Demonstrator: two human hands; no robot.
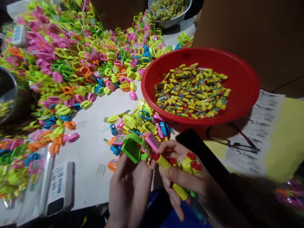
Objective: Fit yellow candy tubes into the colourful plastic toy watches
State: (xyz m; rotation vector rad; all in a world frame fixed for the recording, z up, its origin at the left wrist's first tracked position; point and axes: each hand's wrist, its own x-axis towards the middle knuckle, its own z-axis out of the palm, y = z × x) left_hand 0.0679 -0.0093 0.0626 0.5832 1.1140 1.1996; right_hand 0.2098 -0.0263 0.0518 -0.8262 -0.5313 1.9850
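My left hand (130,186) is closed around a bright green plastic toy watch (123,148), held up over the table. Right beside it is a pink toy watch (153,142), touching or close to my right fingertips; which hand supports it I cannot tell. My right hand (187,179) grips several small yellow-wrapped candy tubes (180,191) with red ends, some sticking out between the fingers. Just beyond both hands lies a small heap of toy watches (130,122) in yellow, pink and blue, mixed with a few tubes.
A red basin (244,82) of yellow tubes stands behind my right hand. A large pile of toy watches (71,57) spreads across the back left. Eyeglasses (237,144) rest on papers at right, near a dark flat object (197,145). A white boxy device (60,185) lies front left.
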